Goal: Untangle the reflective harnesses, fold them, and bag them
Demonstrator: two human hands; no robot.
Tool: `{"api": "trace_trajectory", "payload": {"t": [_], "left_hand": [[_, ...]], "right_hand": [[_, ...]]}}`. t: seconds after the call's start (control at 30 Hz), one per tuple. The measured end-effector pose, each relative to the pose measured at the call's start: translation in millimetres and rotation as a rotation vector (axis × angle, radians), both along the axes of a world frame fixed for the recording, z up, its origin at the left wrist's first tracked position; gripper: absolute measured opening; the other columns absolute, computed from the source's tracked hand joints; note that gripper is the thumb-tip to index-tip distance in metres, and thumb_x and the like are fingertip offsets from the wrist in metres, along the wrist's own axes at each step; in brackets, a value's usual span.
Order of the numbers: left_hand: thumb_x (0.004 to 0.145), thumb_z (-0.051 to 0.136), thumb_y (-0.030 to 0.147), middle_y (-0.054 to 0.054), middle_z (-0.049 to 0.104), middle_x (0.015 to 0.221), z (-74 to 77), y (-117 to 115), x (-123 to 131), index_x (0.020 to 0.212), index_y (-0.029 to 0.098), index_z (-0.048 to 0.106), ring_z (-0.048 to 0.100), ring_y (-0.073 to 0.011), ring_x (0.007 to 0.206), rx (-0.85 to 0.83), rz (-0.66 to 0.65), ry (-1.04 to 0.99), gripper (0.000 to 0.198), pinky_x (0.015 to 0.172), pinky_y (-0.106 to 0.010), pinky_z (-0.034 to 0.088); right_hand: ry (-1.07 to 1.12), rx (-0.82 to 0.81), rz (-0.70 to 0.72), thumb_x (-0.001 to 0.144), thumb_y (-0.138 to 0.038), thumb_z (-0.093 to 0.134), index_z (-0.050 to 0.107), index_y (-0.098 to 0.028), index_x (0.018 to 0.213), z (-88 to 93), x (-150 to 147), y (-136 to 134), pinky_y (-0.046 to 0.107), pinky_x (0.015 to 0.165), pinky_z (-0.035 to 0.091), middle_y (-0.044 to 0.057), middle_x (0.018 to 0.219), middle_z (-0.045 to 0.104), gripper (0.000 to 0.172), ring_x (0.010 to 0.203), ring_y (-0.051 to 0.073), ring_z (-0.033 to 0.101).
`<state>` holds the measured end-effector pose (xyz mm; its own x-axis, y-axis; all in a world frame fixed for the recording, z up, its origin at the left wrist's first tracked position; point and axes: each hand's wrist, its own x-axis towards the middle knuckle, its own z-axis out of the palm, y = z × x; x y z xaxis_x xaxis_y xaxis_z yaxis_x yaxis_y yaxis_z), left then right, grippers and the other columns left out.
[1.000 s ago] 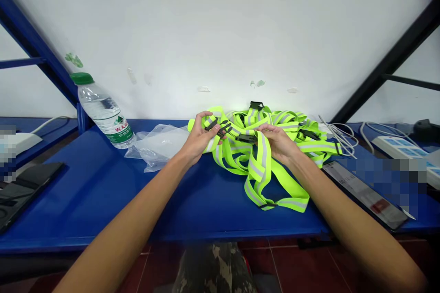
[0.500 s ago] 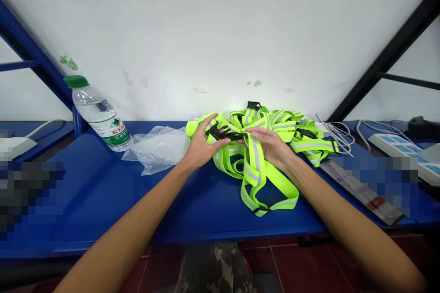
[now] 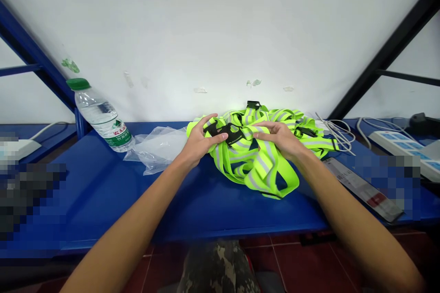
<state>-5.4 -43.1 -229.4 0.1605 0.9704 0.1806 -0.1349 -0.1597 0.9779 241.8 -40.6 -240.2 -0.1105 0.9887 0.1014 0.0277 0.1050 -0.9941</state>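
A tangle of neon yellow-green reflective straps (image 3: 237, 165) with grey stripes lies on the blue table. My left hand (image 3: 199, 142) is closed on the strap's left side, thumb pressed against a black plastic buckle (image 3: 233, 134). To the right, my right hand (image 3: 280, 137) pinches a strap between thumb and fingers, close to the buckle. Loops of strap hang down below both hands toward the table's front. Another black buckle (image 3: 253, 104) stands up at the back of the pile. Part of the strap behind my fingers is hidden.
A water bottle (image 3: 105, 119) with a green cap stands left, beside a clear plastic bag (image 3: 154, 151). White cables (image 3: 338, 133), a flat label-like device (image 3: 367, 192) and a white power strip (image 3: 405, 151) lie right. The white wall (image 3: 220, 32) rises behind the blue table (image 3: 113, 201).
The black buckle has turned so its broad face shows more. My right hand has shifted slightly right, and the hanging strap loop has moved up and bunched.
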Motion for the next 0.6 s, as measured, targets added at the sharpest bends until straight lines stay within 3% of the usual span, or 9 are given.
{"api": "trace_trajectory", "payload": {"t": [0.1, 0.17, 0.2, 0.23, 0.3, 0.37, 0.43, 0.5, 0.6], "left_hand": [[0.057, 0.089, 0.016, -0.003, 0.067, 0.095, 6.9, 1.7, -1.9, 0.123, 0.018, 0.060, 0.065, -0.0143, 0.077, -0.060, 0.056, -0.117, 0.072, 0.067, -0.024, 0.055], [0.059, 0.086, 0.011, -0.002, 0.066, 0.091, 10.1, 4.0, -2.4, 0.119, 0.017, 0.059, 0.065, -0.0135, 0.072, -0.088, 0.123, -0.223, 0.067, 0.062, -0.025, 0.056], [0.060, 0.085, 0.009, -0.002, 0.066, 0.090, 11.4, 5.1, -2.6, 0.117, 0.017, 0.058, 0.065, -0.0139, 0.071, -0.106, 0.144, -0.271, 0.064, 0.061, -0.026, 0.056], [0.061, 0.083, 0.007, -0.002, 0.066, 0.089, 12.7, 6.1, -3.1, 0.114, 0.017, 0.057, 0.065, -0.0142, 0.070, -0.125, 0.153, -0.314, 0.060, 0.060, -0.027, 0.057], [0.063, 0.081, 0.006, -0.001, 0.066, 0.086, 15.8, 7.4, -5.2, 0.107, 0.017, 0.057, 0.064, -0.0131, 0.068, -0.152, 0.117, -0.402, 0.052, 0.057, -0.026, 0.056], [0.064, 0.081, 0.006, -0.001, 0.066, 0.086, 19.3, 7.8, -8.9, 0.102, 0.017, 0.058, 0.061, -0.0109, 0.065, -0.165, 0.016, -0.493, 0.046, 0.052, -0.021, 0.051], [0.065, 0.081, 0.008, -0.002, 0.068, 0.089, 22.1, 8.0, -12.8, 0.101, 0.017, 0.059, 0.061, -0.0103, 0.066, -0.171, -0.081, -0.540, 0.043, 0.048, -0.018, 0.046], [0.064, 0.082, 0.008, -0.003, 0.068, 0.091, 22.8, 8.5, -14.6, 0.102, 0.017, 0.060, 0.061, -0.0103, 0.067, -0.169, -0.111, -0.536, 0.045, 0.048, -0.018, 0.045], [0.062, 0.084, 0.009, -0.001, 0.067, 0.086, 18.9, 9.3, -11.9, 0.104, 0.017, 0.058, 0.059, -0.0092, 0.064, -0.151, -0.060, -0.520, 0.050, 0.050, -0.020, 0.046]], "right_hand": [[-0.235, 0.246, -0.240, 0.070, -0.042, 0.082, 0.072, -0.020, 0.104, 12.4, 3.3, -5.9, 0.039, 0.082, 0.053, 0.011, 0.110, 0.071, 0.042, 0.098, 0.025, 0.066], [-0.369, 0.446, -0.349, 0.083, -0.046, 0.069, 0.072, -0.022, 0.105, 23.0, -5.7, -24.6, 0.041, 0.087, 0.051, 0.011, 0.115, 0.069, 0.033, 0.105, 0.026, 0.064], [-0.418, 0.501, -0.289, 0.089, -0.047, 0.061, 0.071, -0.023, 0.108, 27.5, -12.6, -36.6, 0.041, 0.089, 0.051, 0.010, 0.114, 0.070, 0.032, 0.106, 0.026, 0.064], [-0.487, 0.526, -0.137, 0.090, -0.048, 0.059, 0.071, -0.025, 0.110, 30.8, -19.8, -48.4, 0.042, 0.091, 0.050, 0.009, 0.113, 0.070, 0.032, 0.105, 0.026, 0.064], [-0.681, 0.537, 0.110, 0.076, -0.050, 0.076, 0.074, -0.027, 0.107, 32.6, -29.8, -63.5, 0.045, 0.094, 0.048, 0.008, 0.107, 0.072, 0.039, 0.103, 0.030, 0.065], [-0.811, 0.451, 0.274, 0.066, -0.048, 0.084, 0.075, -0.026, 0.107, 30.3, -27.5, -58.8, 0.046, 0.090, 0.049, 0.008, 0.099, 0.074, 0.047, 0.095, 0.032, 0.068], [-0.784, 0.338, 0.304, 0.067, -0.047, 0.083, 0.074, -0.026, 0.111, 29.1, -11.7, -35.3, 0.043, 0.085, 0.052, 0.008, 0.103, 0.074, 0.050, 0.090, 0.030, 0.069], [-0.633, 0.306, 0.202, 0.070, -0.045, 0.081, 0.069, -0.026, 0.120, 33.0, 8.8, -6.5, 0.041, 0.084, 0.053, 0.008, 0.118, 0.070, 0.054, 0.096, 0.027, 0.068], [-0.472, 0.484, -0.255, 0.077, -0.046, 0.074, 0.071, -0.023, 0.107, 44.7, 20.0, 14.3, 0.039, 0.082, 0.051, 0.008, 0.109, 0.069, 0.038, 0.095, 0.024, 0.064]]}}
